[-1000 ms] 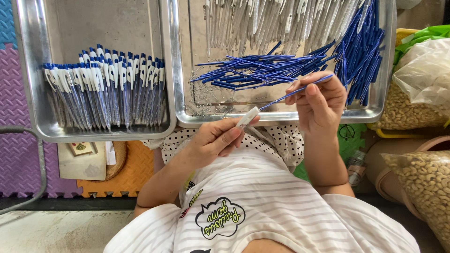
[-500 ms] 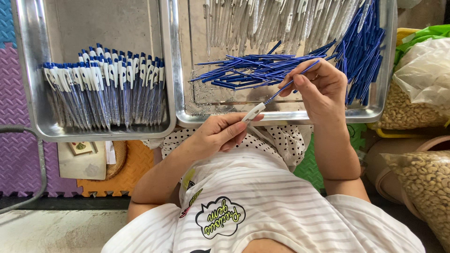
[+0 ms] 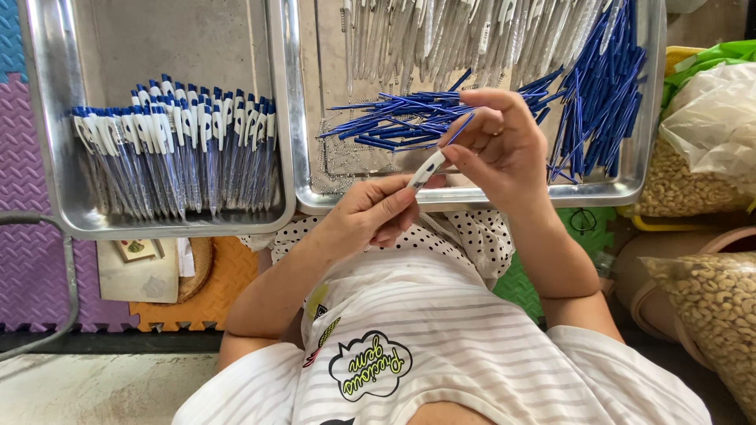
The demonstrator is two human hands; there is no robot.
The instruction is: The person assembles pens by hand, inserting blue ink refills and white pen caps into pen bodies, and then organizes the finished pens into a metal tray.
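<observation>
My left hand (image 3: 376, 211) grips a clear and white pen barrel (image 3: 426, 169) near the front rim of the right metal tray (image 3: 472, 197). My right hand (image 3: 500, 145) pinches a thin blue refill (image 3: 459, 128) whose lower end sits inside the barrel's top. Behind the hands, the right tray holds a fan of loose blue refills (image 3: 394, 118), a second heap of blue refills (image 3: 598, 86) at its right side, and clear barrels (image 3: 441, 31) along the back.
The left metal tray (image 3: 55, 205) holds a row of assembled blue and white pens (image 3: 173, 149). Bags of pale nuts (image 3: 693, 181) lie at the right. Purple and orange foam floor mats (image 3: 31, 260) lie under the trays.
My right hand has come left and closer to the left hand, and the blue refill has slid further into the barrel. The left hand has stayed near the tray rim.
</observation>
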